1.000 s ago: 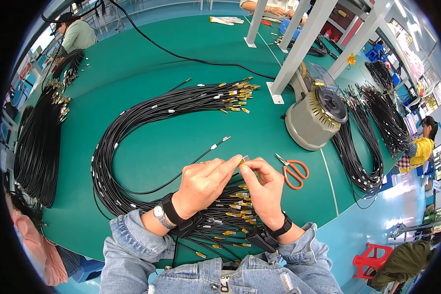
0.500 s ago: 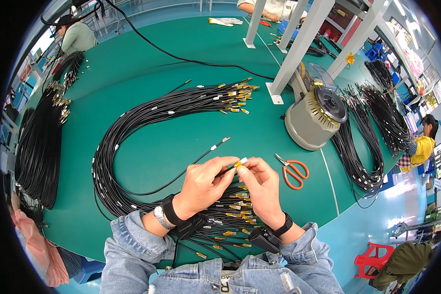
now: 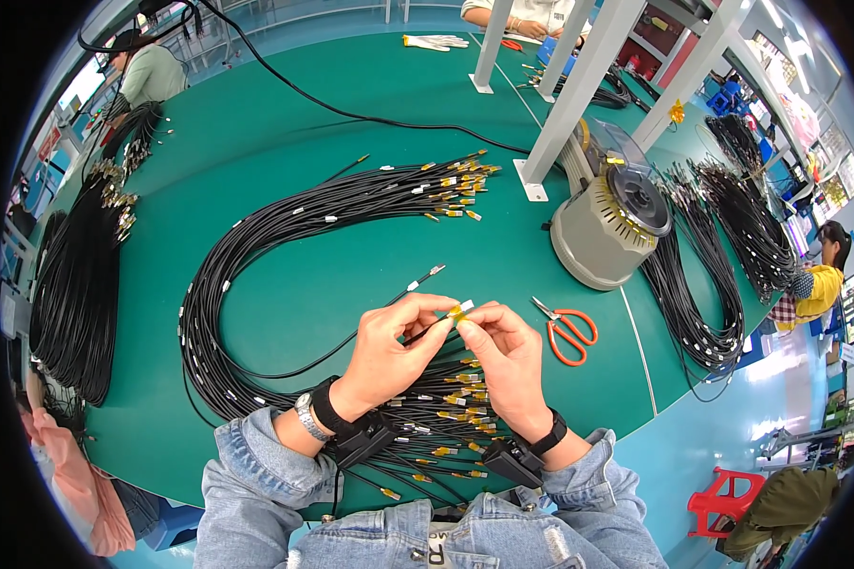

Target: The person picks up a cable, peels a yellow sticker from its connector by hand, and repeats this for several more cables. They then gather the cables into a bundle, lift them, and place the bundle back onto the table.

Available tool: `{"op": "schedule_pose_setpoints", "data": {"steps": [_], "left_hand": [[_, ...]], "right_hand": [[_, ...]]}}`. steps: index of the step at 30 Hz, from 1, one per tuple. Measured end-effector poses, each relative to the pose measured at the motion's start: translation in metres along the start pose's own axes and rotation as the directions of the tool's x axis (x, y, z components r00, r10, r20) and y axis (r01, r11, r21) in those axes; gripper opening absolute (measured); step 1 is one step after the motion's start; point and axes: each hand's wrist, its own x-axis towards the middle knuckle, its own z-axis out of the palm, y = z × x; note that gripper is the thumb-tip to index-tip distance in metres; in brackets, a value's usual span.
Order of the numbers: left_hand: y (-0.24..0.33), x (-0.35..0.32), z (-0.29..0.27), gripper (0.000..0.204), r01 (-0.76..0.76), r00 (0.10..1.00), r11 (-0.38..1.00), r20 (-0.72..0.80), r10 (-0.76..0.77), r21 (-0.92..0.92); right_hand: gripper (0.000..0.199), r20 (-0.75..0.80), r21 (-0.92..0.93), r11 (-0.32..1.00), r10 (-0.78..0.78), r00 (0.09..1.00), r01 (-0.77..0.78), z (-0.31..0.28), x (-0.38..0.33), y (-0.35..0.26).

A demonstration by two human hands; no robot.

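Between my two hands is the end of a black cable (image 3: 414,339) with a piece of yellow tape (image 3: 458,313) and a white tip on it. My left hand (image 3: 389,349) pinches the cable just behind the tape. The thumb and forefinger of my right hand (image 3: 505,356) are closed on the taped end. Fingers hide part of the cable. Under and around my hands curves a large bundle of black cables (image 3: 204,313), many ends wrapped in yellow tape. A loose cable end (image 3: 425,277) sticks out beyond my left hand.
Orange-handled scissors (image 3: 571,334) lie right of my right hand. Behind them stands a round grey tape dispenser (image 3: 598,232) beside white metal posts (image 3: 579,104). More cable bundles hang at the left (image 3: 81,284) and right (image 3: 697,294) table edges. A white glove (image 3: 435,42) lies far off; people sit around.
My left fingers have shifted slightly on the cable, towards the taped end, and the yellow tape shows a little more. My right hand has hardly moved.
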Motion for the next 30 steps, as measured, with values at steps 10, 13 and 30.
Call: {"op": "schedule_pose_setpoints", "data": {"steps": [10,13,30], "left_hand": [[0.0018,-0.0018,0.0031,0.006,0.038,0.999,0.998,-0.034,-0.04,-0.058],[0.0021,-0.0035,0.0036,0.006,0.057,0.998,0.996,-0.006,-0.057,-0.065],[-0.0011,0.0007,-0.0055,0.016,0.236,0.955,0.953,0.228,-0.19,-0.193]], "right_hand": [[0.007,-0.009,0.006,1.0,-0.014,1.0,0.014,-0.0012,0.0008,0.0014],[0.007,0.002,0.025,0.999,0.046,0.999,-0.046,-0.003,0.0017,0.0029],[0.007,-0.015,0.03,0.998,0.048,0.999,-0.047,-0.0028,0.0022,0.0006]]}}
